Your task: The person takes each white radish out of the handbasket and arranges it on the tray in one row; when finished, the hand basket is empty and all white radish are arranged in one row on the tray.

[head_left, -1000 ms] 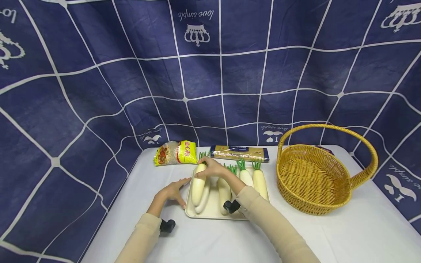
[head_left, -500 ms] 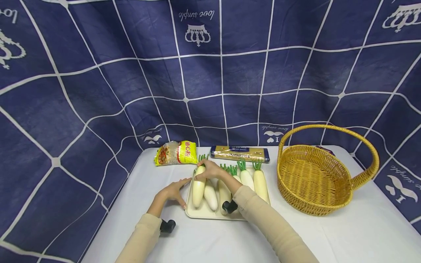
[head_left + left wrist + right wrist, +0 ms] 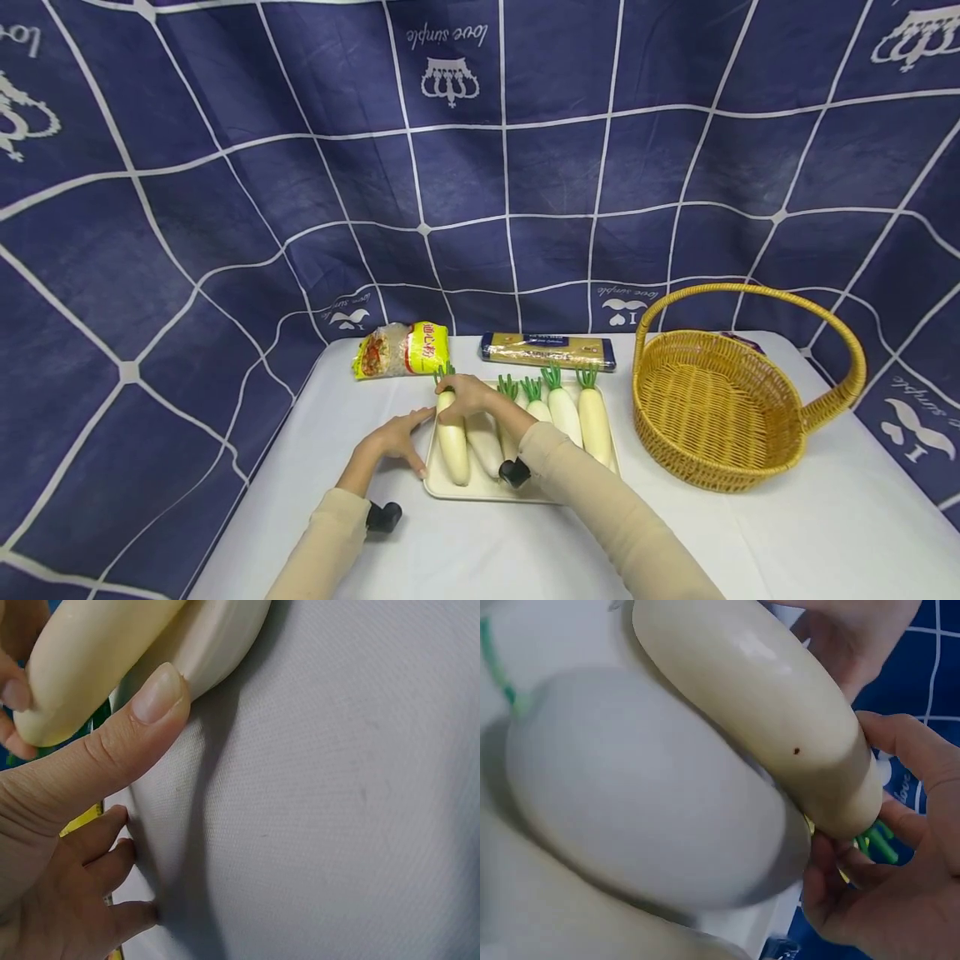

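Observation:
My right hand [image 3: 470, 396] grips the leafy end of the leftmost white radish [image 3: 453, 450], which lies along the left side of a cream tray [image 3: 480, 497]. In the right wrist view its thumb and fingers [image 3: 904, 739] are around that end, with green stalks [image 3: 877, 841] behind them. A second radish [image 3: 486, 446] lies close beside it, partly under the right hand. My left hand [image 3: 392, 437] is spread at the tray's left side. In the left wrist view its thumb [image 3: 142, 712] touches the tray rim, and the other fingers stand apart.
More radishes with green stalks [image 3: 591, 417] fill the tray's right half. Behind it lie a yellow food bag [image 3: 405, 350] and a long pasta packet [image 3: 547, 350]. A wicker basket [image 3: 716, 417] with a tall handle stands at right, a dark packet [image 3: 742, 340] partly hidden behind it.
The leftmost radish's leafy end has moved left with my right hand, and its lower end has swung right. The second radish shifted right from beneath it. My left hand stayed put.

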Demonstrator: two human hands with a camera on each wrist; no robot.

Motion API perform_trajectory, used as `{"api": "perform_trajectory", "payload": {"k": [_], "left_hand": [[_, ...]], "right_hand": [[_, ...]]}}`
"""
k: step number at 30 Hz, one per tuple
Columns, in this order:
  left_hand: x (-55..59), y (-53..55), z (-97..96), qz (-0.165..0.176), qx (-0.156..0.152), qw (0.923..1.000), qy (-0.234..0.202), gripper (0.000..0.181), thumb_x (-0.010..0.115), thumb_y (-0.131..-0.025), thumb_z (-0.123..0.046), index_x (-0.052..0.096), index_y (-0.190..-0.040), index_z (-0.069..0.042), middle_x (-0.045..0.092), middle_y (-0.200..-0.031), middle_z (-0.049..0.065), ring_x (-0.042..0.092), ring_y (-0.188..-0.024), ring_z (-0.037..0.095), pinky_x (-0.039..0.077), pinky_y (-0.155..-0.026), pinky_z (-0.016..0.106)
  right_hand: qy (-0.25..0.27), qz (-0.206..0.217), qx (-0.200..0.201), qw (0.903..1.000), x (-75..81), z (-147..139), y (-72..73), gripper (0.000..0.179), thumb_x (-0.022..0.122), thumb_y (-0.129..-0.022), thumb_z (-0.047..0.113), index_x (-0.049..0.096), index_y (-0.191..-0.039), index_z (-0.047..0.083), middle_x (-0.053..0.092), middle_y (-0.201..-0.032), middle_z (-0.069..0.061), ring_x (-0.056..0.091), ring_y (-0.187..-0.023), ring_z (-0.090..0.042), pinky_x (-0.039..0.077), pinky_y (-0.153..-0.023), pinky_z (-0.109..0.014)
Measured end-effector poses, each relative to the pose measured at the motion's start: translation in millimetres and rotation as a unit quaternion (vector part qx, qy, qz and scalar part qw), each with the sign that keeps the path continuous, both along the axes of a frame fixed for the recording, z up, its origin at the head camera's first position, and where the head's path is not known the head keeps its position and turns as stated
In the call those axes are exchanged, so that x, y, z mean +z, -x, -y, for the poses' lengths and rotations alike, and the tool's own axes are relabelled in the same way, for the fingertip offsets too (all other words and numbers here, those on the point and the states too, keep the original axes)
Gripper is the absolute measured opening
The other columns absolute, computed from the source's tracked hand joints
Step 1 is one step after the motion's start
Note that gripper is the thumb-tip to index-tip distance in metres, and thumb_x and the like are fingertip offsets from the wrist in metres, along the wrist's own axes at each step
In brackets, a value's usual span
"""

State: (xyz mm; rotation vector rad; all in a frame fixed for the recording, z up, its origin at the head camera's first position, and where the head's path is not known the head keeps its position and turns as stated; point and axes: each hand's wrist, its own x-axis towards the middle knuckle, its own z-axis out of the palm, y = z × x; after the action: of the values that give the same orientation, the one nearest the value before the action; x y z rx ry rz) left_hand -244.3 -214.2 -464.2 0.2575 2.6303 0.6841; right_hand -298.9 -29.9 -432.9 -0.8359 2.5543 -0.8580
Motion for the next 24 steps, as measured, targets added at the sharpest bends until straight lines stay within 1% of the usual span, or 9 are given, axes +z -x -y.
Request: {"api": "perform_trajectory", "payload": {"k": [4, 7, 10, 12, 15, 18, 23, 24], "left_hand": [[-1.9, 0.9, -0.5, 0.002, -0.003, 1.0000, 0.004, 0.113, 0.092, -0.051, -0.019, 0.033, -0.147, -0.013, 0.030, -0.151, 0.018, 0.024, -0.137, 0.043, 0.022, -0.108, 0.063], [-1.7, 1.1, -0.4, 0.003, -0.002, 1.0000, 0.004, 0.113, 0.092, -0.051, -0.019, 0.032, -0.147, -0.013, 0.029, -0.151, 0.017, 0.024, -0.137, 0.043, 0.021, -0.109, 0.063], [-0.6, 1.2, 0.0, 0.000, -0.001, 1.0000, 0.003, 0.114, 0.092, -0.050, -0.019, 0.032, -0.147, -0.013, 0.029, -0.151, 0.018, 0.024, -0.137, 0.043, 0.021, -0.109, 0.063], [-0.5, 1.3, 0.1, 0.000, -0.001, 1.0000, 0.003, 0.115, 0.092, -0.050, -0.020, 0.032, -0.147, -0.013, 0.029, -0.151, 0.018, 0.024, -0.138, 0.042, 0.020, -0.109, 0.062], [-0.2, 0.8, 0.1, -0.003, -0.005, 1.0000, 0.005, 0.115, 0.092, -0.050, -0.020, 0.031, -0.148, -0.013, 0.029, -0.151, 0.018, 0.024, -0.138, 0.042, 0.020, -0.110, 0.061], [-0.1, -0.2, 0.0, -0.004, -0.008, 0.9999, 0.007, 0.115, 0.092, -0.050, -0.020, 0.031, -0.147, -0.012, 0.029, -0.151, 0.018, 0.024, -0.138, 0.042, 0.020, -0.110, 0.061], [-0.5, 0.4, -0.7, -0.002, -0.004, 1.0000, 0.007, 0.114, 0.092, -0.049, -0.020, 0.033, -0.147, -0.012, 0.030, -0.151, 0.018, 0.024, -0.138, 0.042, 0.020, -0.110, 0.061], [-3.6, 2.3, 1.0, -0.003, -0.004, 1.0000, 0.004, 0.116, 0.092, -0.047, -0.025, 0.033, -0.147, -0.013, 0.030, -0.151, 0.018, 0.024, -0.138, 0.041, 0.020, -0.110, 0.061]], "right_hand": [[-0.057, -0.016, -0.008, 0.9982, -3.0, -3, -2.4, 0.049, 0.074, -0.075, 0.026, 0.061, -0.120, 0.011, 0.060, -0.124, -0.009, 0.053, -0.113, -0.028, 0.044, -0.095, -0.040], [-0.090, -0.037, -0.002, 0.9953, -3.8, -5, -2.1, 0.048, 0.073, -0.078, 0.031, 0.063, -0.120, 0.013, 0.061, -0.124, -0.007, 0.052, -0.117, -0.031, 0.041, -0.099, -0.046], [-0.118, -0.053, -0.003, 0.9916, -3.9, -6, -1.2, 0.043, 0.071, -0.080, 0.035, 0.066, -0.117, 0.014, 0.063, -0.120, -0.006, 0.054, -0.113, -0.031, 0.042, -0.095, -0.048], [-0.143, -0.065, -0.009, 0.9875, -3.9, -6, -1.3, 0.038, 0.069, -0.081, 0.038, 0.069, -0.111, 0.016, 0.065, -0.114, -0.005, 0.056, -0.107, -0.031, 0.044, -0.089, -0.047], [-0.169, -0.080, -0.019, 0.9822, -4.1, -8, -3.1, 0.035, 0.066, -0.082, 0.042, 0.071, -0.107, 0.018, 0.066, -0.109, -0.006, 0.057, -0.100, -0.030, 0.045, -0.083, -0.046], [-0.164, -0.088, -0.021, 0.9824, -4.8, -12, -6.6, 0.037, 0.065, -0.083, 0.042, 0.069, -0.111, 0.018, 0.065, -0.112, -0.007, 0.056, -0.101, -0.031, 0.044, -0.082, -0.047], [-0.098, -0.092, -0.022, 0.9906, -5.5, -23, -10.7, 0.042, 0.066, -0.083, 0.035, 0.066, -0.118, 0.013, 0.064, -0.118, -0.010, 0.055, -0.109, -0.036, 0.044, -0.089, -0.053], [-0.079, -0.089, -0.018, 0.9927, -5.6, -26, -10.8, 0.043, 0.067, -0.082, 0.033, 0.065, -0.118, 0.010, 0.063, -0.119, -0.011, 0.054, -0.111, -0.037, 0.042, -0.092, -0.054]]}}
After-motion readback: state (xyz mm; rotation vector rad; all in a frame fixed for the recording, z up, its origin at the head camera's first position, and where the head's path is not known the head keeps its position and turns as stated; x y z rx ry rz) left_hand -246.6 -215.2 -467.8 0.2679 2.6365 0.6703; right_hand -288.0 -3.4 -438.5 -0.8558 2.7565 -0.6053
